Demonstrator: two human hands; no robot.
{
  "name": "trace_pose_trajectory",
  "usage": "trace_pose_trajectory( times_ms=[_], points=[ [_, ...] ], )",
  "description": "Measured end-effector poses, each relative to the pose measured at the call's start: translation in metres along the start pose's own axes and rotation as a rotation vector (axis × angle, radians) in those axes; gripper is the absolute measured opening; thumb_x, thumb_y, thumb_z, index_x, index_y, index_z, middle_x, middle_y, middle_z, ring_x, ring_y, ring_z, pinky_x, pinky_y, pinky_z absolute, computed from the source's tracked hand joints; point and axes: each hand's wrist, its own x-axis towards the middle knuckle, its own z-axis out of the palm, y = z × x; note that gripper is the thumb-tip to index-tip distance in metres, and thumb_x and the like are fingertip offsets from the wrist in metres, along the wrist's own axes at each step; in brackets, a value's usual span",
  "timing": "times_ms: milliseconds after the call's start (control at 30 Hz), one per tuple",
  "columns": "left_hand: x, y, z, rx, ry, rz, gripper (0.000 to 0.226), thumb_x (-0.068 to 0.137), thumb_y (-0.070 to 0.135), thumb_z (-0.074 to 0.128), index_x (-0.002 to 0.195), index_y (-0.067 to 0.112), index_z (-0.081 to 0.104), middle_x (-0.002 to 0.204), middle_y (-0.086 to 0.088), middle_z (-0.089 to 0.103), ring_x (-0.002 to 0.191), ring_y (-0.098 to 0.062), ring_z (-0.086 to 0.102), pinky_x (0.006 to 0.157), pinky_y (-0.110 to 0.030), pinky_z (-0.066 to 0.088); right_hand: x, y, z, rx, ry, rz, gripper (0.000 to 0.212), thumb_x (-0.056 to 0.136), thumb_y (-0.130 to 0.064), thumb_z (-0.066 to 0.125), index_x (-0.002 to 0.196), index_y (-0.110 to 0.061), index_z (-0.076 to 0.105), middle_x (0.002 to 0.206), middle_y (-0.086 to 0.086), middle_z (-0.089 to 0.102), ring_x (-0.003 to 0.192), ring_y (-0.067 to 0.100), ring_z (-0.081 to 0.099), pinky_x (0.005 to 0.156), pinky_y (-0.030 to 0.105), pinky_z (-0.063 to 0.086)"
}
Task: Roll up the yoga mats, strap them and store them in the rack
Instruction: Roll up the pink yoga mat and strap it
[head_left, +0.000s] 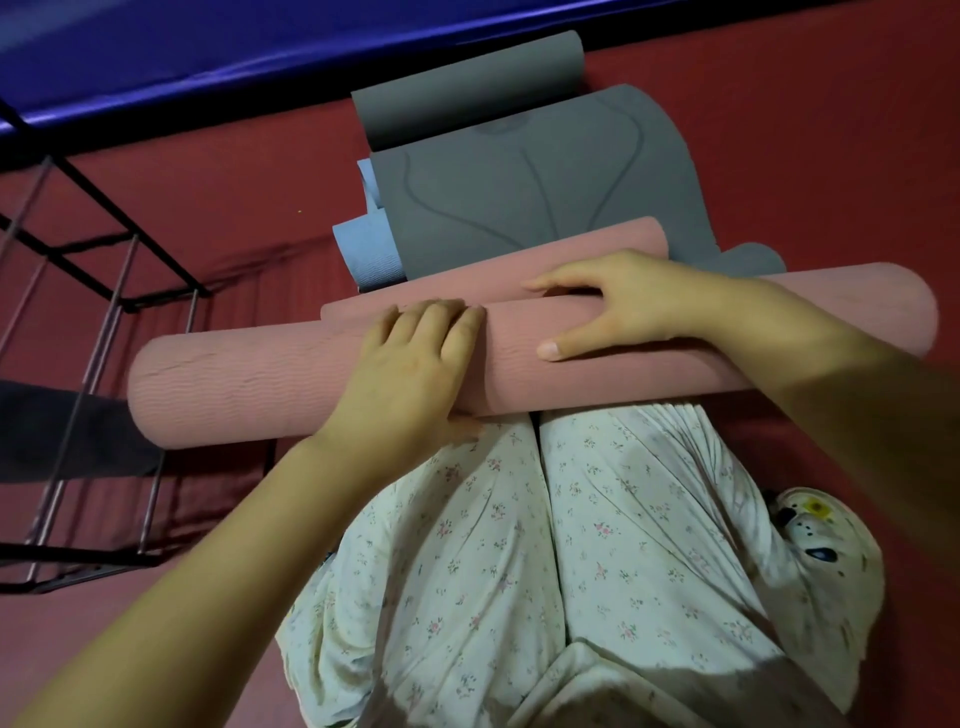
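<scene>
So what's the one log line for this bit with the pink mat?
step: rolling | pink mat: mostly rolled | left hand: pressing roll | right hand: around roll | strap: none seen | rack: beside, left

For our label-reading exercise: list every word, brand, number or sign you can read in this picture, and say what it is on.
None: no readable text anywhere.
Grey mat: curved lines only, no letters.
Pink mat: ribbed texture, no label.
Trousers: floral print, no words.
Cloth at the right: a printed picture, no legible writing.
</scene>
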Motion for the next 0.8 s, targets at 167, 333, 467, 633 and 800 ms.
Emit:
trace_pose_trajectory(
  times_ms=[167,333,467,633,800],
  points=[
    [0.017,-0.008,-0.004,-0.021,-0.045,-0.001,0.095,0.054,0.047,0.083,0.132,0.006,0.047,0.124,-0.012,0.054,0.109,-0.035,0.054,0.092,-0.045,0.039,0.003,0.0,-0.002,0.012,0.026,0.022,0.074,0.074,-0.051,0.071,0.139,-0.033,0.042,0.135,-0.011,0.05,0.11,-0.006,0.042,0.093,0.013,0.029],
    [0.037,-0.025,-0.013,-0.136,-0.132,-0.02,0.088,0.061,0.058,0.076,0.132,0.018,0.045,0.12,-0.002,0.056,0.103,-0.024,0.055,0.078,-0.028,0.038,-0.011,-0.005,0.02,-0.217,0.27,-0.12,0.057,0.084,-0.046,0.059,0.135,-0.023,0.046,0.127,0.002,0.049,0.119,0.02,0.045,0.103,0.035,0.034],
    [0.059,-0.038,-0.018,-0.265,-0.328,-0.039,0.09,0.059,0.055,0.08,0.134,0.021,0.042,0.126,0.002,0.056,0.108,-0.02,0.054,0.084,-0.027,0.042,-0.014,-0.004,0.039,-0.525,0.217,-0.073,0.095,0.071,-0.058,0.068,0.147,-0.021,0.024,0.14,0.007,0.034,0.131,0.025,0.031,0.111,0.038,0.017],
    [0.06,-0.043,-0.009,-0.287,-0.365,-0.091,0.099,0.061,0.059,0.076,0.141,0.02,0.034,0.131,-0.003,0.05,0.123,-0.023,0.041,0.098,-0.034,0.038,0.001,-0.003,0.037,-0.581,0.216,-0.023,0.112,0.06,-0.061,0.075,0.147,-0.018,0.019,0.141,0.004,0.036,0.131,0.024,0.032,0.109,0.038,0.021],
    [0.035,-0.033,0.005,-0.113,-0.146,-0.064,0.105,0.062,0.057,0.077,0.144,0.011,0.03,0.142,-0.01,0.041,0.129,-0.031,0.037,0.105,-0.042,0.029,0.003,-0.001,0.031,-0.563,0.207,-0.005,0.109,0.058,-0.062,0.076,0.142,-0.012,0.028,0.141,0.003,0.038,0.131,0.022,0.033,0.107,0.036,0.021]
  ],
)
